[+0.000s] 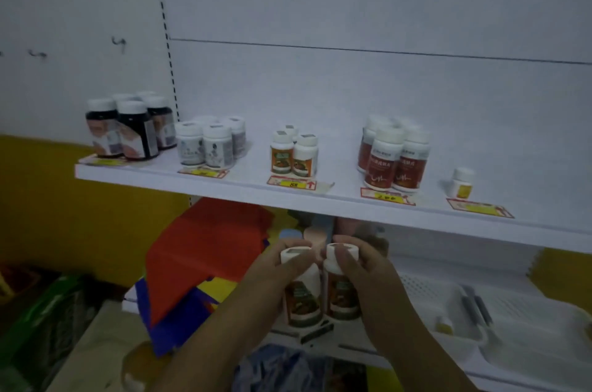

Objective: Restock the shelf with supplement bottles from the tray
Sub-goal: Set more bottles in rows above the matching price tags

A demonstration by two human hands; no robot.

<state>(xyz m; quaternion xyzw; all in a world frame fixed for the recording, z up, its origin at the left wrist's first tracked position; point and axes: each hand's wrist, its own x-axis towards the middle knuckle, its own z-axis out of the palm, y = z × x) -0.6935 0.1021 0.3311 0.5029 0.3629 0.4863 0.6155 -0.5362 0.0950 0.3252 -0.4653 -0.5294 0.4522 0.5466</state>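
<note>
Below the white shelf [243,181], my left hand [272,270] grips a white-capped supplement bottle with an orange-brown label [301,298]. A matching bottle [342,295] is held upright in my right hand [368,276], touching the first one side by side. On the shelf above stands a group of the same orange-labelled bottles [294,154]. The white perforated tray [519,311] lies at the lower right, holding a small yellow bottle [444,325] and two grey pens.
The shelf also carries dark bottles [128,129] at the left, white bottles [208,143], red-labelled bottles [394,157] and one small yellow-labelled bottle [463,183], each behind a price tag. Red and blue folded packages [205,257] lie under the shelf at the left.
</note>
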